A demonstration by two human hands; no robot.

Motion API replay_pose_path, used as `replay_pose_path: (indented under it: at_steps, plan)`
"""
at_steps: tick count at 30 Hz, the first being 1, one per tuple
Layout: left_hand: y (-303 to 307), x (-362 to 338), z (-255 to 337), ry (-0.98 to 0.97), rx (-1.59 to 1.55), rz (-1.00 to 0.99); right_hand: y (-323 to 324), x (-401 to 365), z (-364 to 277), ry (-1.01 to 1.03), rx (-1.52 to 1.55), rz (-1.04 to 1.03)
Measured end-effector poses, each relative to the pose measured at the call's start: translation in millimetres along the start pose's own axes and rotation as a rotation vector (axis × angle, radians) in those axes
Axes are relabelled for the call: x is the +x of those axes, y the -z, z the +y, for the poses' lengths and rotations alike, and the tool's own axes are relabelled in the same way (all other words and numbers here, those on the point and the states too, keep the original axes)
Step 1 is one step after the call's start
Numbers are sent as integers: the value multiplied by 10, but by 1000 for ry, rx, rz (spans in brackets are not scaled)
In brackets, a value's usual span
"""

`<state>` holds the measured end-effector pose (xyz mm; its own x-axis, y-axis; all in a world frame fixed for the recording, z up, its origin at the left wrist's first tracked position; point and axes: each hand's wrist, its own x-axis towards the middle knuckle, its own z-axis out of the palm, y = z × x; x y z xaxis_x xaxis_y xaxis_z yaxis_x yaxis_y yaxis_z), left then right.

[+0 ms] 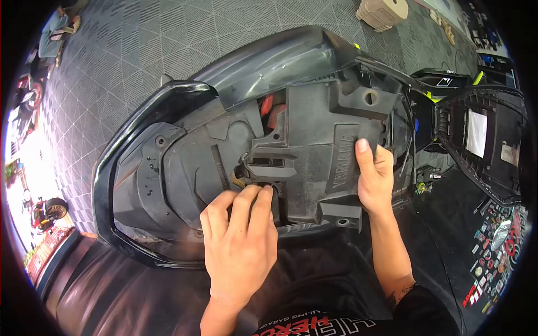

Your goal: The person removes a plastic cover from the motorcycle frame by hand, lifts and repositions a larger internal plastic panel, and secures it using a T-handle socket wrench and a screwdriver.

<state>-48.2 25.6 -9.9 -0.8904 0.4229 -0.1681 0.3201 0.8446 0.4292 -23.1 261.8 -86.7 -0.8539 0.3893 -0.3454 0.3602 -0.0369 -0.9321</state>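
At centre of frame: black plastic panel [314, 151] laid over the open tail section [185, 162] of a scooter, sitting skewed, not flush with the body beneath.

Gripped at its right edge by the right hand [372, 179]: thumb flat on top beside the moulded lettering, fingers wrapped behind the rim.

Lower centre: left hand [241, 246] palm down, fingers stretched forward, tips bent onto the panel's lower edge by a slot; pressing rather than clasping, nothing seen enclosed (fingertips partly hidden in the recess).

Fasteners: none seen in the upper boss hole [370, 98] nor in the lower tab hole [343, 222]. Holes in the tail section at left also bare.

Red part [269, 106] and wiring exposed in the gap above the panel.

Upper left to lower left: glossy grab rail [112, 168] in place around the tail. Right of frame: seat [482, 134] tipped open, underside up.

Judged stage: panel loose and hand-supported, somewhere between seated and free; cannot tell from this view whether going on or coming off. Either way, clips at the lower edge unsettled and all screw points unfilled.
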Motion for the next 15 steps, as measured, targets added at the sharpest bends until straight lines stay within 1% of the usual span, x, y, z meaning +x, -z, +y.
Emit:
replay_pose_path:
  at_steps: [1,2,5,8,11,15]
  plan:
    - [20,-16,-3,14,-53,19,1,27,14,-20,-26,-23]
    - [34,-30,-8,27,-105,38,-42,46,-1,-24,25,-27]
    - [-37,-55,-1,-9,-90,124,-162,126,5,4,31,-1]
    - [-88,-84,2,-39,7,137,-62,202,121,17,-88,-61]
    - [-106,-93,1,-40,37,148,-81,202,67,-48,-74,-90]
    - [-117,-88,13,-27,38,203,-68,164,74,-23,-44,-52]
